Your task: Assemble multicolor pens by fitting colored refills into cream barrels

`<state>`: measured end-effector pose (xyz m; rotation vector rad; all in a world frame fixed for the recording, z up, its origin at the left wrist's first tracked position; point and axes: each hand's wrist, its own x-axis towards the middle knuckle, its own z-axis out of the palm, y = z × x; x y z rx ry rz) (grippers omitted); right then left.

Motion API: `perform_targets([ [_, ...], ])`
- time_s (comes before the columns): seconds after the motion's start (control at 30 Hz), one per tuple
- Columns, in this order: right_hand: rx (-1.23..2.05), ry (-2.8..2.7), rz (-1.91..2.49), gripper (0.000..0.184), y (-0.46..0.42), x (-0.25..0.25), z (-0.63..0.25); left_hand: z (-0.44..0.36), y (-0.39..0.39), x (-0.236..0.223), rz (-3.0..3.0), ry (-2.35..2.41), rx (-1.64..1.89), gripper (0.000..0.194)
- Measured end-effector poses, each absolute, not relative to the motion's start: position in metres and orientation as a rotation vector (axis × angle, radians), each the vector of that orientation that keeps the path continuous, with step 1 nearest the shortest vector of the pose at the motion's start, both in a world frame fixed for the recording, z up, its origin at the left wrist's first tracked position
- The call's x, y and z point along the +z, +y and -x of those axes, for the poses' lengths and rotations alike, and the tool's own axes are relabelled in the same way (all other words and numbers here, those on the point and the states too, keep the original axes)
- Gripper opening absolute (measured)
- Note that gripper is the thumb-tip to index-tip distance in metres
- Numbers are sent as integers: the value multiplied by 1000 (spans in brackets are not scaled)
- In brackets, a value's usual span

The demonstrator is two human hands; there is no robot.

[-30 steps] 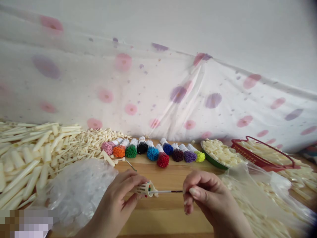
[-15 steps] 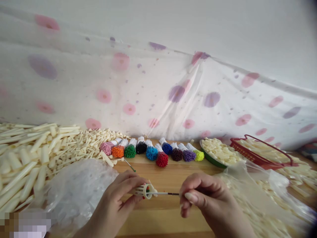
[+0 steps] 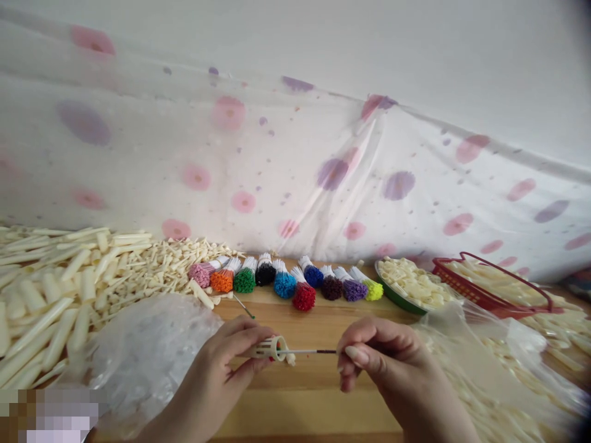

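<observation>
My left hand (image 3: 226, 360) is closed around a small cream plastic tube (image 3: 277, 347) with slots in its side. The tube's round opening faces right, and bits of green and red show at it. My right hand (image 3: 381, 363) pinches the dark end of a thin white rod (image 3: 300, 351) between thumb and fingers. The rod lies level across the gap between my hands, its far end at the tube's mouth; how deep it goes is hidden. A small cream piece (image 3: 290, 358) sits just beside the tube's rim.
Bundles of white sticks with coloured tips (image 3: 305, 296) line the wooden table (image 3: 300, 397). Cream tubes and pegs (image 3: 60, 277) heap at left behind a clear plastic bag (image 3: 152, 351). At right are a green-rimmed dish (image 3: 397, 301), a red basket (image 3: 480, 295) and another bag (image 3: 462, 332).
My left hand has turned the tube slightly upward, so its opening shows differently. The rod has risen a little and lies more level. My right hand still pinches it.
</observation>
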<state>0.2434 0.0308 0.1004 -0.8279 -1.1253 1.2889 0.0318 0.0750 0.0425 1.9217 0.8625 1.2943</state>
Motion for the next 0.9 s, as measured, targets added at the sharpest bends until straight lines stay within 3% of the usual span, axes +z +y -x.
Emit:
perform_targets([
  [0.9, 1471, -1080, 757, 9, 51, 86, -238, -30, 82, 37, -1890, 917, 1165, 28],
])
